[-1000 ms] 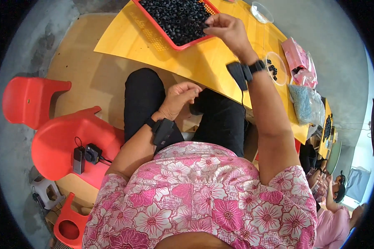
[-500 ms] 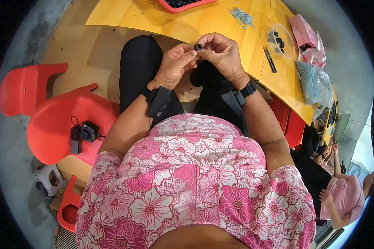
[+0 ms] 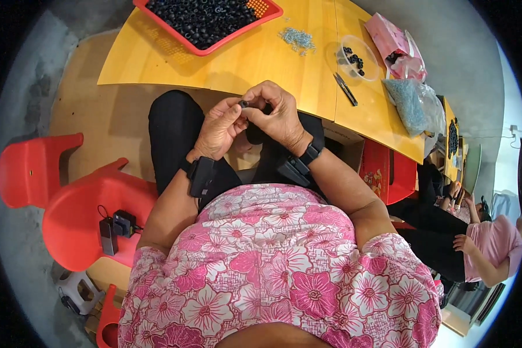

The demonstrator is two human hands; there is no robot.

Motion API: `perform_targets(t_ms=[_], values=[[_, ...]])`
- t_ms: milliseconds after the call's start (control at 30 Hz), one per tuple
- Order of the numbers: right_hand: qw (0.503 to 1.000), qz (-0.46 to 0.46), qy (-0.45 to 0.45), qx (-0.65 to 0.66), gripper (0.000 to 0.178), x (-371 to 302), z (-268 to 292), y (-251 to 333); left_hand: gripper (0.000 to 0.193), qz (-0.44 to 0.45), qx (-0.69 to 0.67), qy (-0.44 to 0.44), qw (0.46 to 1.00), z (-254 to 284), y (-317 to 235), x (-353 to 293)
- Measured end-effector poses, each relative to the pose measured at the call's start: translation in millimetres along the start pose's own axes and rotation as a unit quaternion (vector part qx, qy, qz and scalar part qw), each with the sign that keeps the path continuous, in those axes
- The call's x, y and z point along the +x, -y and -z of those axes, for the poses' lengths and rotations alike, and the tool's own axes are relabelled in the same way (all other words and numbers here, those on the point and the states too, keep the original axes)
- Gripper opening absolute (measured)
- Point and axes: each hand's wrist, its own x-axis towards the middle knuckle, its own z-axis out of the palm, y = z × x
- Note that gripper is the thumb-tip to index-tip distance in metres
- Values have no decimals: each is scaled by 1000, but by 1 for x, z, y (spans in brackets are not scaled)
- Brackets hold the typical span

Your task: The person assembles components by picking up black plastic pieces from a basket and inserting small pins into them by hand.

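- The left hand [image 3: 216, 130] has its thumb and fingertips pinched together on a small black piece [image 3: 243, 104].
- The right hand [image 3: 275, 119] meets it from the other side, thumb and forefinger closed on the same piece; the finer detail between the fingertips is too small to tell.
- This piece is held above the lap, just off the near edge of the yellow tabletop [image 3: 255, 64].
- Each wrist wears a dark strap with a black device, the left device [image 3: 203, 176] and the right device [image 3: 296, 171].
- Beyond the hands, a red basket [image 3: 202, 52] sits on the tabletop, heaped with black rings [image 3: 203, 20].
- To the right of the basket lies a loose scatter of pale bluish bits [image 3: 297, 39].
- Farther right, a clear round tub [image 3: 368, 52] holds a few black pieces [image 3: 356, 61], with a slim dark tool [image 3: 347, 90] lying just beside it.
- Near the tabletop's right edge are a pink bag [image 3: 388, 43] and a clear plastic bag of blue-grey bits [image 3: 405, 105].
- On the left, a red chair [image 3: 93, 220] carries two small black devices [image 3: 108, 236].
- At far right, another person in a pink top [image 3: 493, 243] is visible.
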Motion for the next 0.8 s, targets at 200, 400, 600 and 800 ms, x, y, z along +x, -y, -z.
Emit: perform_targets(t_ms=[200, 400, 600, 800], values=[[983, 139, -1, -118, 18, 4, 2, -1, 24, -18, -32, 9, 999, -1, 1, 3], [988, 115, 32, -100, 20, 2, 5, -1, 27, -12, 10, -11, 1000, -4, -2, 0], [996, 6, 90, 24, 19, 4, 14, -2, 29, 7, 90, -13, 996, -3, -4, 3], [995, 37, 63, -68, 18, 0, 10, -6, 27, 38, 53, -41, 997, -2, 1, 3]])
